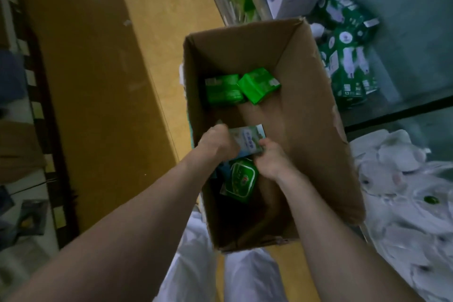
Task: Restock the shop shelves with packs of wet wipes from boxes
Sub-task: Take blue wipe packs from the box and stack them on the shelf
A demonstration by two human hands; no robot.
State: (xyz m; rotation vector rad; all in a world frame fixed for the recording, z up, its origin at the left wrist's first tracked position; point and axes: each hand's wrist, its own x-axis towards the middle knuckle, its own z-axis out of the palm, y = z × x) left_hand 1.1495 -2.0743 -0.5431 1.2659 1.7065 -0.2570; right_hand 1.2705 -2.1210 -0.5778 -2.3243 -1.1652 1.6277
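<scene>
Head view is showing a shop shelf (404, 107) holding green packages (348, 66), beside a nearly empty cardboard box (306, 105). A few green wipe packs (241, 88) are lying inside. The left hand (215, 142) and right hand (272, 157) are gripping a pale pack (245, 140) within it.

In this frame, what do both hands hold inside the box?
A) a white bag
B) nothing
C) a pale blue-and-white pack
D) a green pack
C: the left hand and right hand both grip the pale blue-and-white pack inside the cardboard box.
</scene>
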